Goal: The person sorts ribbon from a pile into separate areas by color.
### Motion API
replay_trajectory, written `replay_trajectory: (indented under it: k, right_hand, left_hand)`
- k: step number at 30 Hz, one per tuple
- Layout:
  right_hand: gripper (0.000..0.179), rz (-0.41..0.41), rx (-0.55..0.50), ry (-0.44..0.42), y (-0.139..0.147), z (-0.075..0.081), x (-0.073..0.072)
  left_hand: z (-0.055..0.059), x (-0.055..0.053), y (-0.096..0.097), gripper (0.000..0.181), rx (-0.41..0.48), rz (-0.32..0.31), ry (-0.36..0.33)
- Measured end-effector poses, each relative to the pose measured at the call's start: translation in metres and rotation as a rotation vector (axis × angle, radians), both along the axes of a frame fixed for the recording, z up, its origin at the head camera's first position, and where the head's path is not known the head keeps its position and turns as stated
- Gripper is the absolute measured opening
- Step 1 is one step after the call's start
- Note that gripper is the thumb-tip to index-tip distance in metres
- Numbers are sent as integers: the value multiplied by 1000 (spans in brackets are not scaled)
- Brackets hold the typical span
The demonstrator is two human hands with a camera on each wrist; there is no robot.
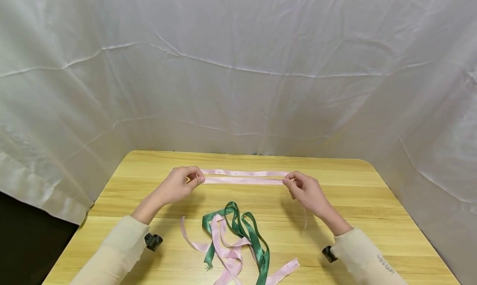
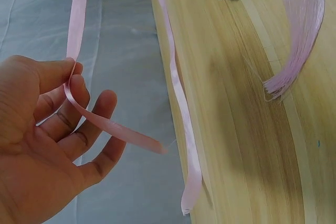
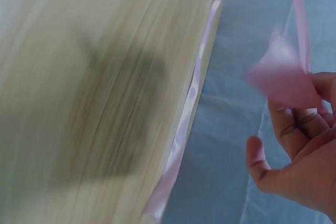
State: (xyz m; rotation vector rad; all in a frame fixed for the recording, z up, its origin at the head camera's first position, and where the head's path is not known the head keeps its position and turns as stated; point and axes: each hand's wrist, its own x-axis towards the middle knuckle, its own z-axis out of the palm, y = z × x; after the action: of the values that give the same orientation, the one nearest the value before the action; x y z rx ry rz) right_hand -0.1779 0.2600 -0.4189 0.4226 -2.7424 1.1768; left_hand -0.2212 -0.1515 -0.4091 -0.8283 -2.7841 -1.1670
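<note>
With the fingers of my left hand [image 1: 178, 185] and right hand [image 1: 306, 190] I pinch one pink ribbon [image 1: 242, 180]; it is stretched above the surface [image 1: 352, 189], near the far edge; a second pink ribbon [image 1: 246, 173] lies along this edge.

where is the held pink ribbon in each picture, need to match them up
Head: the held pink ribbon runs level below centre, from the left grip to the right grip.
Left wrist: the held pink ribbon drops from the top, left of centre.
Right wrist: the held pink ribbon drops from the top, at right.
Shared landmark: the flat pink ribbon lying near the far edge of the table.
</note>
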Motion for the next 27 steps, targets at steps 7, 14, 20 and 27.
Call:
replay_trajectory:
  k: [7, 14, 20, 27]
  right_hand:
    - [25, 69, 349, 240, -2, -6, 0]
    - [14, 29, 559, 329, 2, -9, 0]
    - [10, -27, 639, 398, 6, -11, -2]
    - [24, -12, 377, 75, 7, -6, -2]
  left_hand:
    - [0, 0, -3, 11, -9, -9, -4]
    - [-2, -1, -4, 12, -31, 5, -11]
    - [-4, -1, -7, 13, -43, 22, -34]
    - [-6, -1, -7, 12, -48, 27, -43]
